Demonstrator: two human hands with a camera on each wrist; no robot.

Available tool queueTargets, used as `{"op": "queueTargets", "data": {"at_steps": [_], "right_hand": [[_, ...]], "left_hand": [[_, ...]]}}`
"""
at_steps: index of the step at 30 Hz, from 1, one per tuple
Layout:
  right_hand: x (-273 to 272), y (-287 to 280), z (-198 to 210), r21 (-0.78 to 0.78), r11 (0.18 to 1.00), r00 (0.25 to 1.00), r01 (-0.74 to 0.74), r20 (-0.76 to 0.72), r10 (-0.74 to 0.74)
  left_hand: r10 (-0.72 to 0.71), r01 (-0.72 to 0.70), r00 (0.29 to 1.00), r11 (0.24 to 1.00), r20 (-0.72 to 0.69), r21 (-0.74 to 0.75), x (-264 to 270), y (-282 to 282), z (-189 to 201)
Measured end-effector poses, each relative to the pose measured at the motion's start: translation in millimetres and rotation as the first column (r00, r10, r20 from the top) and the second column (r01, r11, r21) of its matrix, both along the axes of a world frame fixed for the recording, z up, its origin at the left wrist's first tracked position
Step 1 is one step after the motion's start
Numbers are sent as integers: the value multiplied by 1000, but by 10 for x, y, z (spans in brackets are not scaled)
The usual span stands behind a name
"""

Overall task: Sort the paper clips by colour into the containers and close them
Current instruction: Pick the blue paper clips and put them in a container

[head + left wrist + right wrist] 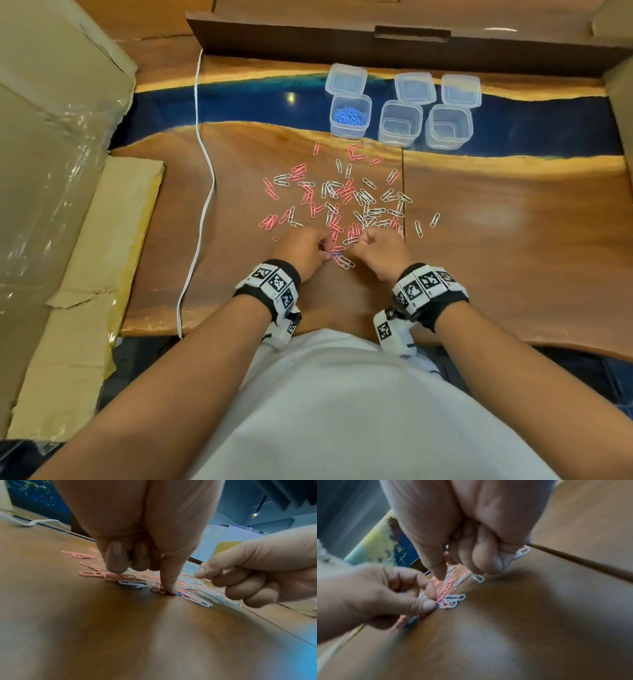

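Wooden table (496,219) with blue resin band running across far side. White cable (202,178) trailing down left part of table to near edge. Cardboard boxes (51,144) stacked at left, partly wrapped in clear film. Dark raised panel (376,44) along back. White shirt (342,411) at bottom.

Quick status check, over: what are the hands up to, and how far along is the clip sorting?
Left hand fingertip on blue clip. Right hand curled, contents unclear. Blue clips in left container; pink and white pile unsorted.
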State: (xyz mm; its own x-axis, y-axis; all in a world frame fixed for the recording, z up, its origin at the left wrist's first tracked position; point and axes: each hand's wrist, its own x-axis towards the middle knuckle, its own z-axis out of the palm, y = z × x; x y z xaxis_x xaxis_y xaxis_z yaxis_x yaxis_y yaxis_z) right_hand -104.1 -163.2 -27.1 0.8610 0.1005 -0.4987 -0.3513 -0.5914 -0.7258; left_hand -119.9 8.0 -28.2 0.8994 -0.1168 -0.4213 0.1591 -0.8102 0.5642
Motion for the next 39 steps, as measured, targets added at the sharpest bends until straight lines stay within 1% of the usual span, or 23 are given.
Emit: {"op": "queueTargets", "data": {"at_steps": [1, 2, 4, 6, 8, 11, 14, 17, 22, 27, 29, 30, 31, 32, 33, 34, 35, 36, 37, 38, 39], "right_hand": [[-4, 22, -3, -67, 995, 996, -67, 60, 71], [-16, 42, -12, -116, 984, 986, -134, 87, 144], [-65, 70, -15, -222, 941, 958, -255, 70, 276], [-109, 63, -34, -317, 904, 944, -286, 70, 323], [-104, 11, -63, -352, 902, 953, -249, 79, 294], [-44, -97, -68, -379, 903, 971, -204, 40, 236], [-17, -150, -43, -399, 899, 974, -181, 51, 219], [-26, -160, -17, -359, 923, 979, -138, 88, 181], [-70, -205, 8, -256, 964, 991, -70, 93, 96], [-61, -236, 14, -204, 977, 993, -57, 86, 76], [-41, -224, 41, -145, 988, 996, -53, 69, 64], [-22, -215, 62, -98, 995, 998, -32, 54, 37], [4, -206, 89, -32, 999, 999, 22, 24, -21], [39, -205, 119, 48, 993, 994, 104, -38, -102], [81, -201, 150, 133, 971, 975, 200, -128, -183], [136, -195, 186, 216, 931, 942, 296, -225, -247], [200, -184, 227, 289, 878, 904, 380, -315, -288], [281, -165, 280, 350, 825, 868, 444, -394, -301], [369, -143, 337, 396, 781, 841, 483, -459, -287], [471, -116, 403, 433, 755, 827, 493, -502, -252], [580, -80, 476, 462, 743, 825, 484, -524, -212]], "left_hand": [[-36, 35, 998, 999, 41, 35, -5, 4, 6], [-69, 63, 994, 995, 84, 74, -10, 9, 19], [-125, 107, 983, 985, 134, 133, -24, 18, 47], [-168, 144, 975, 976, 144, 163, -37, 34, 43], [-205, 180, 969, 968, 135, 173, -45, 49, 35], [-256, 228, 959, 951, 119, 208, -39, 54, 26], [-295, 262, 950, 932, 101, 251, -47, 26, 24], [-316, 283, 946, 912, 68, 297, -37, -17, 39], [-337, 334, 940, 896, -40, 293, 49, -58, 86], [-366, 369, 928, 882, -67, 295, 63, -53, 93], [-326, 329, 944, 911, -57, 247, 41, -37, 95], [-268, 274, 962, 945, -59, 178, 29, -23, 107], [-178, 183, 981, 980, -76, 76, 19, 6, 107], [-68, 64, 991, 997, -112, -39, 33, 32, 119], [45, -71, 984, 987, -174, -146, 62, 56, 146], [158, -221, 955, 944, -252, -246, 106, 80, 174], [254, -376, 902, 860, -350, -346, 163, 104, 198], [300, -507, 839, 736, -455, -449, 231, 121, 226], [298, -599, 783, 598, -545, -533, 305, 129, 263], [276, -653, 747, 476, -605, -589, 393, 127, 307], [256, -681, 727, 387, -637, -622, 495, 118, 333]]}}
